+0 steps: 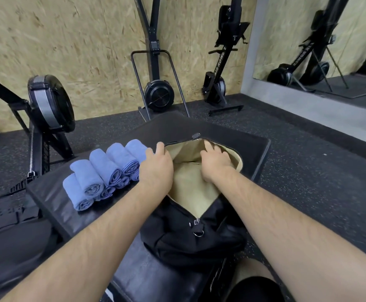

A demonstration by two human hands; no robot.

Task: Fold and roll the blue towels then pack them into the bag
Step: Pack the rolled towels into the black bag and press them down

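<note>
A black bag [177,238] with a tan lining [186,186] lies unzipped on a black padded box [53,197]. My left hand [156,168] grips the left edge of the bag's opening, pulling it aside. My right hand [213,162] reaches into the opening with its fingers spread against the lining. Several rolled blue towels [106,171] are stacked in two layers on the box, just left of my left hand. No towel shows inside the bag.
Rowing machines stand against the chipboard wall: one at the left [47,103], one at the centre [158,92], one upright at the right [219,79]. A mirror [330,40] hangs at the far right. Dark speckled rubber floor [308,171] surrounds the box.
</note>
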